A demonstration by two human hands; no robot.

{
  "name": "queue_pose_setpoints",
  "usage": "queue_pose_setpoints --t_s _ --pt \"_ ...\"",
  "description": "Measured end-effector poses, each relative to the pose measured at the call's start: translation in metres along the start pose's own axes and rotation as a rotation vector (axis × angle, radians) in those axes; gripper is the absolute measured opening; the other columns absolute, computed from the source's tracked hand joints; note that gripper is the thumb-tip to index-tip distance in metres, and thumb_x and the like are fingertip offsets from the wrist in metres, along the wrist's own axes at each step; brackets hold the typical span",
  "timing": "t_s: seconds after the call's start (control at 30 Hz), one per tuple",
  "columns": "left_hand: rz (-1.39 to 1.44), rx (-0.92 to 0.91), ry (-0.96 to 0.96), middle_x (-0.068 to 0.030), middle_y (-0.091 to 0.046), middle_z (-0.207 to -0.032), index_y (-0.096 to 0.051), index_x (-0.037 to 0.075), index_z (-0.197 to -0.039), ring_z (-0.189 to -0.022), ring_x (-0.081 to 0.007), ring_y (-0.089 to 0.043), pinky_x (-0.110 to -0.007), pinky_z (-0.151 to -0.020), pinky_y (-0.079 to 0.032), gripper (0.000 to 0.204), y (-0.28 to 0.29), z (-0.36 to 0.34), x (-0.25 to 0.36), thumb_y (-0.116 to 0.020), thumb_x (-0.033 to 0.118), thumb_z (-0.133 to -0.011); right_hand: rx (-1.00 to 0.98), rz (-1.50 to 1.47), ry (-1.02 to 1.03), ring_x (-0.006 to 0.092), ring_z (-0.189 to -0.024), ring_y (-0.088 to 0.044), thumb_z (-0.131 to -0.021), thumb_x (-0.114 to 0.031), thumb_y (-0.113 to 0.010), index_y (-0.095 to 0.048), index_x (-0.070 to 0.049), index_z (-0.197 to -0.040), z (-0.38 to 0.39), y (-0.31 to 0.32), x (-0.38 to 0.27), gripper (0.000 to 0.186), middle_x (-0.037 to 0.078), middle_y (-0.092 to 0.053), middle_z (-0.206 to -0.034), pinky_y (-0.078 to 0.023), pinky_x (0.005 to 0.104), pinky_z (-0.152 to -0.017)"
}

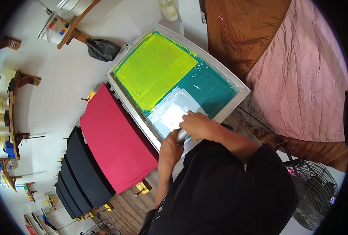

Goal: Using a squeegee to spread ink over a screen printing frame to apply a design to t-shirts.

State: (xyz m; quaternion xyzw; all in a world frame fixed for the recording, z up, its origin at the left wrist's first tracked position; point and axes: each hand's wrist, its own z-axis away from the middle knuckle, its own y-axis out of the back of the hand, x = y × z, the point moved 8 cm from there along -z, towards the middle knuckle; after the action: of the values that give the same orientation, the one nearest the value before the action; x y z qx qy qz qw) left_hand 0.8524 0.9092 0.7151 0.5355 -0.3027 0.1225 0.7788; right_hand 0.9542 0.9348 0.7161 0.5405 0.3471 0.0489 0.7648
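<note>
A screen-printing frame (242,93) with a pale rim lies tilted in front of me. Its mesh carries a yellow-green area (152,64) at the far left and a teal area (205,88) at the right. A whitish, shiny patch (174,107) with uneven overlapping edges covers the near part. My left hand (170,148) is closed around a shiny pale roll-like object (182,135) at the near rim. With fingers bent, my right hand (197,125) is at the patch's near right edge; what it pinches, if anything, is hidden.
To the left, a red fabric-covered board (115,137) adjoins the frame, with several black boards (85,168) beyond. Wall shelves (14,113) hold tubs and rolls. Brown cloth (240,35) and pink cloth (299,74) hang at right. A wire-caged fan (315,192) stands near my right side.
</note>
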Motion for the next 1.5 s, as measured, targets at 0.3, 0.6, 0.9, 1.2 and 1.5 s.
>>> queue_pose_setpoints --t_s 0.3,0.6,0.9,1.2,1.5 --pt "0.044 0.22 -0.024 -0.0272 -0.066 -0.094 -0.062 0.001 -0.113 -0.087 -0.0436 -0.064 -0.046 -0.076 -0.052 0.037 0.031 -0.047 -0.038 -0.059 -0.003 -0.077 0.066 0.098 -0.028 0.0344 -0.101 -0.057 -0.074 -0.005 -0.064 -0.068 -0.005 -0.094 -0.082 -0.006 0.019 0.021 0.015 -0.062 -0.098 -0.049 0.045 -0.082" --pt "-0.022 0.192 -0.007 -0.0206 -0.061 -0.116 -0.057 0.004 -0.121 -0.104 -0.0413 -0.061 -0.044 -0.087 -0.052 0.046 0.002 0.012 -0.015 -0.055 -0.007 -0.076 0.143 -0.052 0.036 0.0323 -0.107 -0.052 -0.075 0.0 -0.059 -0.061 -0.003 -0.108 -0.006 -0.012 -0.01 0.033 0.013 -0.055 -0.108 -0.053 0.0415 -0.075" --pt "0.13 0.179 -0.114 -0.0253 -0.064 -0.101 -0.06 0.002 -0.114 -0.094 -0.0439 -0.062 -0.047 -0.08 -0.05 0.037 0.031 -0.043 -0.025 -0.06 -0.002 -0.077 0.152 0.122 -0.065 0.0372 -0.097 -0.059 -0.073 -0.003 -0.062 -0.068 -0.002 -0.086 -0.056 0.018 0.007 0.014 0.018 -0.063 -0.094 -0.051 0.0454 -0.077" --pt "-0.022 0.269 -0.154 -0.0241 -0.056 -0.124 -0.056 0.001 -0.123 -0.111 -0.0429 -0.056 -0.047 -0.094 -0.047 0.053 -0.002 -0.014 -0.025 -0.049 -0.012 -0.072 0.249 0.091 0.019 0.037 -0.113 -0.05 -0.075 -0.003 -0.062 -0.055 -0.002 -0.115 -0.02 -0.011 0.001 0.041 0.018 -0.052 -0.117 -0.055 0.0419 -0.075" --pt "-0.013 0.204 -0.014 -0.0202 -0.065 -0.11 -0.06 0.005 -0.116 -0.093 -0.0413 -0.064 -0.047 -0.082 -0.053 0.047 0.037 0.009 -0.022 -0.056 -0.008 -0.071 0.031 -0.001 0.059 0.0383 -0.103 -0.055 -0.076 -0.002 -0.06 -0.063 -0.001 -0.102 -0.033 -0.002 -0.027 0.026 0.019 -0.057 -0.103 -0.052 0.0473 -0.079"
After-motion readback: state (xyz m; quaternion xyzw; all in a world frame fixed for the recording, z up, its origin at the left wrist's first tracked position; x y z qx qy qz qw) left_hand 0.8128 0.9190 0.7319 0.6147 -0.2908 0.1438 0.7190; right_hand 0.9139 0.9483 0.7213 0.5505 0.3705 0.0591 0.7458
